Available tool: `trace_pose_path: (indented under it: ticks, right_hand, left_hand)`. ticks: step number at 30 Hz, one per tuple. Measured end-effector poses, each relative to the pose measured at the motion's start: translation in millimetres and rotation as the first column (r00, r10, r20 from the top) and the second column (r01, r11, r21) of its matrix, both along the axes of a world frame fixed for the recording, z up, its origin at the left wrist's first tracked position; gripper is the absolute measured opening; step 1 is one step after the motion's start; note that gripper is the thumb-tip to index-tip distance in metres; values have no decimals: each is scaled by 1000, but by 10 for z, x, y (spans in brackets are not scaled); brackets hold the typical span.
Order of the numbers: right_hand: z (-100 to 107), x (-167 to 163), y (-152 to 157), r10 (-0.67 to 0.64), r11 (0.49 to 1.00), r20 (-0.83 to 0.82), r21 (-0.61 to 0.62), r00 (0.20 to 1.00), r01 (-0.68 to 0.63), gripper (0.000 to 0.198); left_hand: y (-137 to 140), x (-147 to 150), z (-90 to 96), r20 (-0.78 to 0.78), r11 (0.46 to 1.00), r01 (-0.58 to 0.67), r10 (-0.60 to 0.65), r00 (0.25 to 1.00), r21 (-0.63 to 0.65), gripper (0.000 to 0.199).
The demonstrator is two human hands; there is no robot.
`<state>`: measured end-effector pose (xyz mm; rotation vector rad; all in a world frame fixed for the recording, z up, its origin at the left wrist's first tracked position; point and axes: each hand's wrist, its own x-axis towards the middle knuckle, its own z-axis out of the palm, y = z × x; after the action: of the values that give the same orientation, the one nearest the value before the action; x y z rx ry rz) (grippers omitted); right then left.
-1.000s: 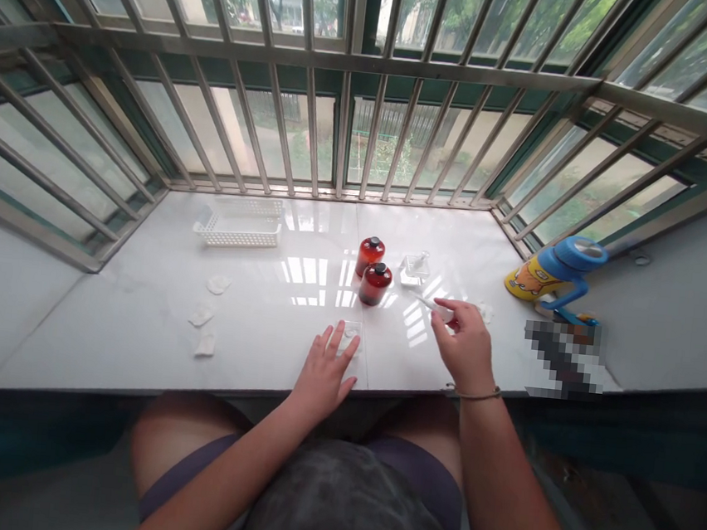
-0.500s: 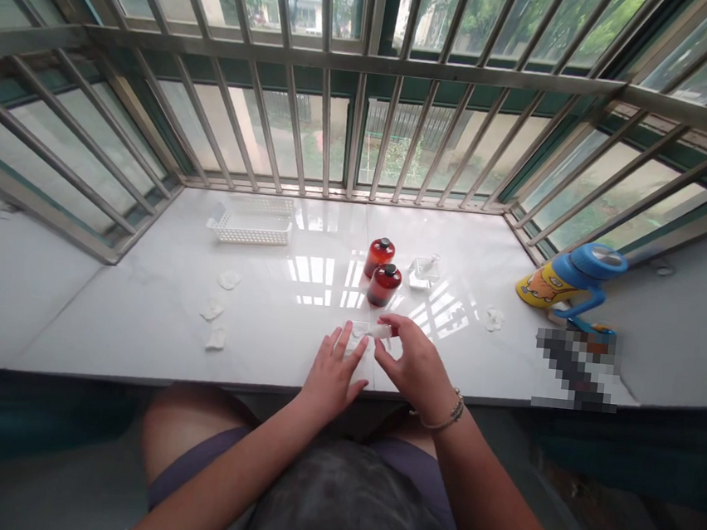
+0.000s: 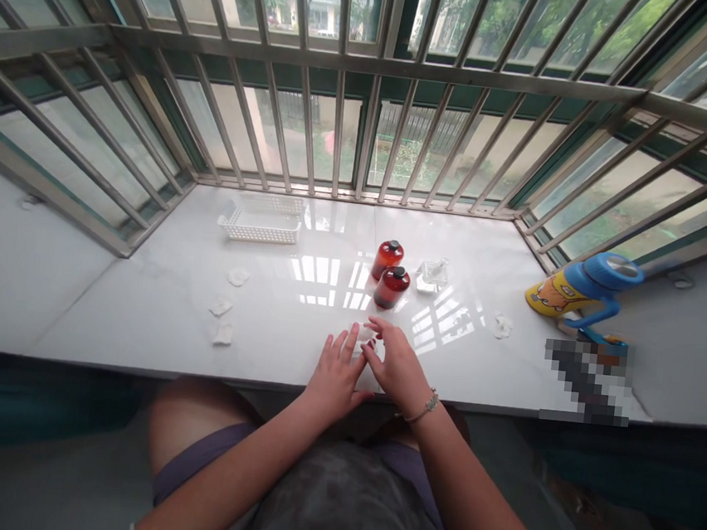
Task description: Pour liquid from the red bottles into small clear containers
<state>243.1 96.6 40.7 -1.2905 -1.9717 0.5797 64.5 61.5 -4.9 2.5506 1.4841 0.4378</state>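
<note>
My left hand (image 3: 335, 373) lies palm down near the counter's front edge, its fingers stretched out and apart. Its fingertips touch or hover just beside a small clear container, mostly covered by the hands. From the right, my right hand (image 3: 402, 360) curls thumb and fingers over the same spot. Between them shows a small whitish, translucent piece (image 3: 364, 331), partly hidden; its exact kind is unclear. Just beyond the hands stand two red-brown bottles with black caps, the front bottle (image 3: 392, 289) and the rear bottle (image 3: 387, 258). Right of them sits a clear square glass container (image 3: 432, 278) with an upright stopper-like piece.
A white perforated basket (image 3: 263, 225) stands at the back left. Several crumpled white pieces (image 3: 222, 335) lie left of the hands, and another white piece (image 3: 501, 326) lies right. A blue-and-yellow bottle (image 3: 582, 285) leans at the right. Metal bars (image 3: 373, 65) close off the back.
My right hand has shifted left, bringing the small whitish piece over the clear container beside my left fingers. My left hand stays nearly in place. The whole view has shifted slightly.
</note>
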Motion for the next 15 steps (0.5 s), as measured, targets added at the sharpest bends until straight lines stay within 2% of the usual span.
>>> trace_pose_path:
  ticks: [4, 8, 12, 15]
  right_hand:
    - [35, 85, -91, -59, 995, -63, -82, 996, 54, 64]
    - [47, 132, -142, -127, 986, -133, -122, 983, 111, 56]
    - [12, 101, -153, -80, 983, -255, -182, 964, 33, 53]
    - [-28, 63, -142, -50, 974, -288, -224, 956, -17, 53]
  left_hand:
    - [-15, -2, 13, -49, 1000, -3, 4, 999, 18, 111]
    - [-16, 1, -1, -60, 999, -8, 10, 998, 37, 117]
    - [-12, 6, -13, -61, 999, -8, 11, 998, 49, 117]
    - [-13, 9, 0, -69, 999, -9, 12, 998, 47, 114]
